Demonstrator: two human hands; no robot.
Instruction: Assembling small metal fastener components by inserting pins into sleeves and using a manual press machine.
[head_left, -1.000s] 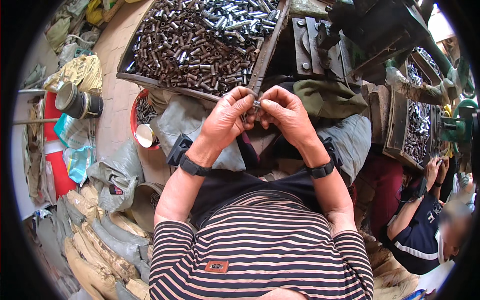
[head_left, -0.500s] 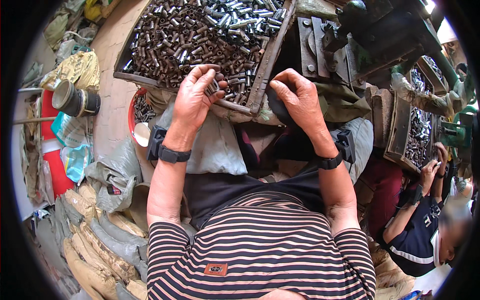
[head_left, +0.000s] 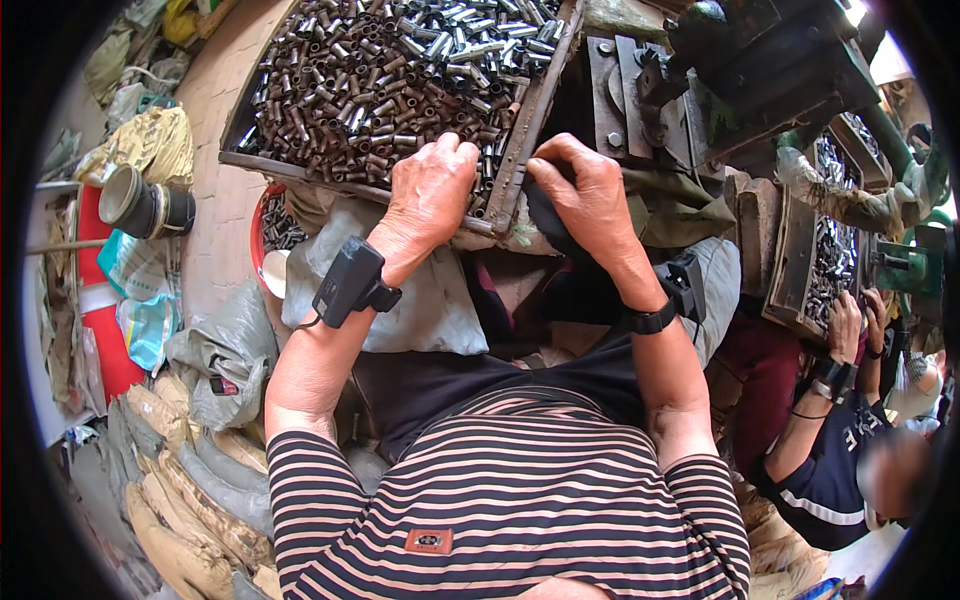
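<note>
A shallow wooden tray [head_left: 522, 150] in front of me is heaped with short metal tubes [head_left: 340, 100], some dull brown, some shiny silver. My left hand [head_left: 428, 192] is at the tray's near right part, back upward, fingers curled down among the tubes. Its palm and fingertips are hidden, so what it holds does not show. Just right of the tray's side board, my right hand [head_left: 590, 195] is closed, thumb and forefinger drawn together. Anything between those fingertips is too small or hidden to make out.
A dark metal machine [head_left: 760, 80] stands at the right front. Below the tray's left side is a red bowl [head_left: 266, 240] of tubes. Sacks [head_left: 230, 350] lie at the left. At the right, a co-worker [head_left: 830, 450] reaches to another tray [head_left: 795, 255].
My left hand has turned from palm up, with metal tubes in it, to back up, and moved right over the tray. My right hand has shifted slightly left. The co-worker's hands have moved.
</note>
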